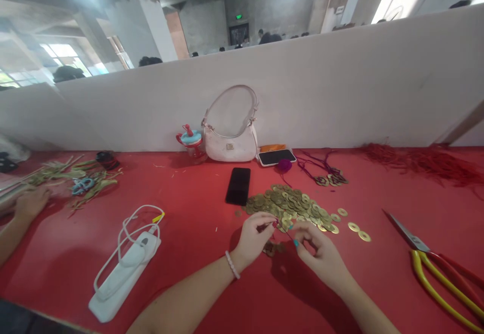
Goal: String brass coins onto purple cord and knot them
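Note:
My left hand (254, 236) and my right hand (316, 248) meet over the red table (189, 273), just in front of a heap of brass coins with holes (291, 205). Both hands are pinched closed on a thin dark red cord (284, 229) stretched between them. A couple of coins (274, 247) lie on the table under the hands. My left wrist wears a pale bead bracelet (232, 265). Three loose coins (354, 226) lie to the right of the heap.
A black phone (238, 185), a second phone (276, 156), a white handbag (230, 142) and a small cup (190, 141) sit behind. Yellow-handled scissors (434, 268) lie right; a white power bank with cable (126, 261) left. Another person's hand (30, 203) works by green strips.

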`<move>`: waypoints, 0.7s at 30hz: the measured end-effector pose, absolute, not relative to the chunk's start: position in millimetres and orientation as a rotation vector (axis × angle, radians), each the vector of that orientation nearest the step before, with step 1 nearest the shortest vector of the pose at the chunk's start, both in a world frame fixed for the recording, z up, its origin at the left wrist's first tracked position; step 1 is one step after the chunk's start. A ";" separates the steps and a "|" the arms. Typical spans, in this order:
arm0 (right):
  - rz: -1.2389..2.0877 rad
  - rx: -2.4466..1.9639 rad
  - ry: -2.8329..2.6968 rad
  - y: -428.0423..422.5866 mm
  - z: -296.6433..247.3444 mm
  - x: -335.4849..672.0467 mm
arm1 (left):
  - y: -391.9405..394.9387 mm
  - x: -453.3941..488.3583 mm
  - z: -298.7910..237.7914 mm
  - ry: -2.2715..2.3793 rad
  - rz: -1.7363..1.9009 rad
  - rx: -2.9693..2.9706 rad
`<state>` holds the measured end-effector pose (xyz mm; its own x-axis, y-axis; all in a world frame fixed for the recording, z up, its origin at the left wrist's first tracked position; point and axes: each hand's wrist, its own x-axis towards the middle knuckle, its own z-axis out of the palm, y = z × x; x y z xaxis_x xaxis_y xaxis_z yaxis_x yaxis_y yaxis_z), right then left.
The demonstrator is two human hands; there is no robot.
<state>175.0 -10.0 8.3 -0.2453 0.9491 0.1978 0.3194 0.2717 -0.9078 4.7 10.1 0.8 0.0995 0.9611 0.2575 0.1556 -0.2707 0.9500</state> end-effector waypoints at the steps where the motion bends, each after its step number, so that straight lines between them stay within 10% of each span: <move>1: 1.009 -1.169 -1.744 -10.3 8.8 175.2 | 9.9 4.7 1.3 1.127 1.255 1.572; 21: 0.795 -1.192 -1.901 0.5 0.5 175.7 | 3.8 4.5 8.7 0.964 1.002 1.544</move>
